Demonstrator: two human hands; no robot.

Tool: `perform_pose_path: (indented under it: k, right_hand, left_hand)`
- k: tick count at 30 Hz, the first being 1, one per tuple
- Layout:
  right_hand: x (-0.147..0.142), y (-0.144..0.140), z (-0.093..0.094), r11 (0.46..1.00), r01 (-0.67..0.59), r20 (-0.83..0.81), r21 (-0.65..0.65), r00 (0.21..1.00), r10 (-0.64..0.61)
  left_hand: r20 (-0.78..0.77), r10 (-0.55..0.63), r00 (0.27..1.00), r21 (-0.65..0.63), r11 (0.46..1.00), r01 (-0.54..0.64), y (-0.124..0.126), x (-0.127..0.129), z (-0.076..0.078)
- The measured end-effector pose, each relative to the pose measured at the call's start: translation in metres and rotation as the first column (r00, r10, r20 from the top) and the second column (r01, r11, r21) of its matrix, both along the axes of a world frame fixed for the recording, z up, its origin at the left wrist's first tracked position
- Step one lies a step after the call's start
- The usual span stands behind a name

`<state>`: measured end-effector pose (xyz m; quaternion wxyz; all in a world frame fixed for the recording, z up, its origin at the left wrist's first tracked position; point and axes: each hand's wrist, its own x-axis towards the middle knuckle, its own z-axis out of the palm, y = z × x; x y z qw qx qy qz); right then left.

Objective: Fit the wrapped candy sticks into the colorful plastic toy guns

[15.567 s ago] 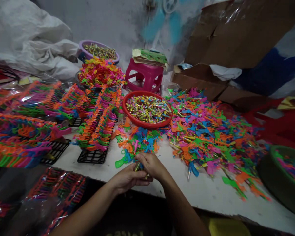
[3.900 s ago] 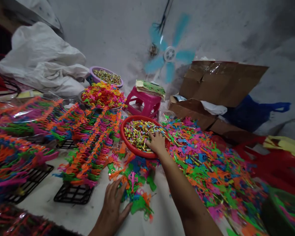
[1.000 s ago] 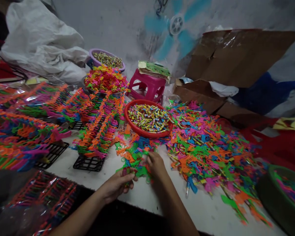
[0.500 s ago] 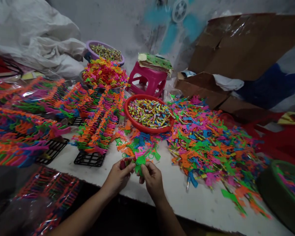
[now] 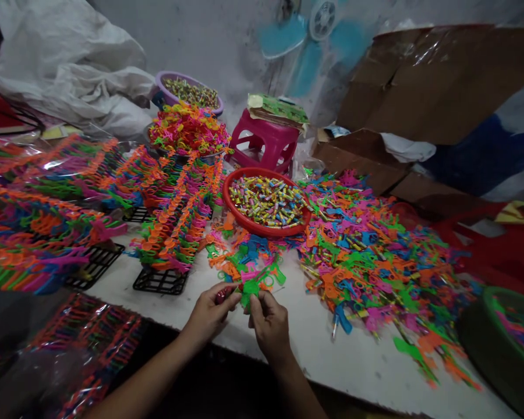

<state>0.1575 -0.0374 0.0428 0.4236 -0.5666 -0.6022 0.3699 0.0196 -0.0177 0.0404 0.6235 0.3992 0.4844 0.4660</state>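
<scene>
A small green plastic toy piece (image 5: 248,289) is pinched between both hands above the near edge of a white table (image 5: 358,361). The left hand (image 5: 209,314) is closed, with something small and dark red also held in its fingers; the right hand (image 5: 268,323) is closed on the green piece. Just beyond lies a small heap of coloured plastic pieces (image 5: 244,262), then a red bowl (image 5: 253,224) filled with small wrapped rolls, and a larger heap (image 5: 375,256) is spread to the right
</scene>
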Motion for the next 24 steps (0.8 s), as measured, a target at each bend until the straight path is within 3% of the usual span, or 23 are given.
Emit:
perform_pose_path:
  k: [5, 8, 10, 11, 12, 13, 14, 15, 17, 19, 20, 24]
  right_hand:
    - [-0.011, 0.0, -0.001, 0.994, -0.009, -0.138, -0.105, 0.99, -0.006]
    - [0.013, 0.015, 0.004, 0.986, -0.024, -0.158, -0.164, 0.987, -0.002]
    - [0.052, 0.032, 0.011, 0.98, 0.146, -0.041, -0.133, 0.988, -0.152]
    - [0.076, 0.041, 0.015, 0.949, 0.306, 0.033, -0.077, 0.952, -0.305]
    - [0.099, 0.049, 0.018, 0.871, 0.491, 0.12, 0.014, 0.864, -0.489]
    - [0.119, 0.057, 0.02, 0.793, 0.598, 0.226, 0.115, 0.762, -0.607]
    - [0.134, 0.063, 0.02, 0.734, 0.649, 0.276, 0.2, 0.682, -0.678]
    - [0.142, 0.068, 0.017, 0.712, 0.656, 0.311, 0.25, 0.642, -0.7]
    - [0.138, 0.074, 0.003, 0.799, 0.55, 0.371, 0.243, 0.708, -0.601]
    - [0.116, 0.077, -0.017, 0.912, 0.383, 0.445, 0.15, 0.797, -0.408]
    - [0.102, 0.079, -0.028, 0.936, 0.335, 0.482, 0.109, 0.806, -0.345]
    - [0.071, 0.082, -0.053, 0.928, 0.371, 0.457, 0.025, 0.822, -0.341]
  left_hand:
    - [-0.06, 0.005, 0.998, 0.118, 0.993, 0.002, -0.001, 0.003, 0.003]
    - [0.086, -0.07, 0.994, -0.039, 0.997, 0.073, 0.0, 0.009, -0.007]
    - [0.184, -0.031, 0.982, -0.159, 0.985, 0.06, 0.003, 0.01, -0.016]
    - [0.206, 0.014, 0.978, -0.205, 0.978, 0.03, 0.005, 0.01, -0.022]
    - [0.213, 0.059, 0.975, -0.241, 0.97, -0.006, 0.006, 0.009, -0.026]
    - [0.213, 0.101, 0.972, -0.27, 0.962, -0.04, 0.007, 0.008, -0.031]
    - [0.216, 0.127, 0.968, -0.29, 0.955, -0.06, 0.008, 0.007, -0.034]
    - [0.223, 0.132, 0.966, -0.3, 0.952, -0.061, 0.008, 0.007, -0.037]
    - [0.248, 0.097, 0.964, -0.288, 0.957, -0.022, 0.006, 0.01, -0.042]
    - [0.247, 0.01, 0.969, -0.248, 0.967, 0.053, 0.003, 0.014, -0.044]
    - [0.227, -0.04, 0.973, -0.225, 0.97, 0.093, 0.002, 0.017, -0.044]
    - [0.1, -0.16, 0.982, -0.159, 0.972, 0.175, -0.001, 0.016, -0.044]
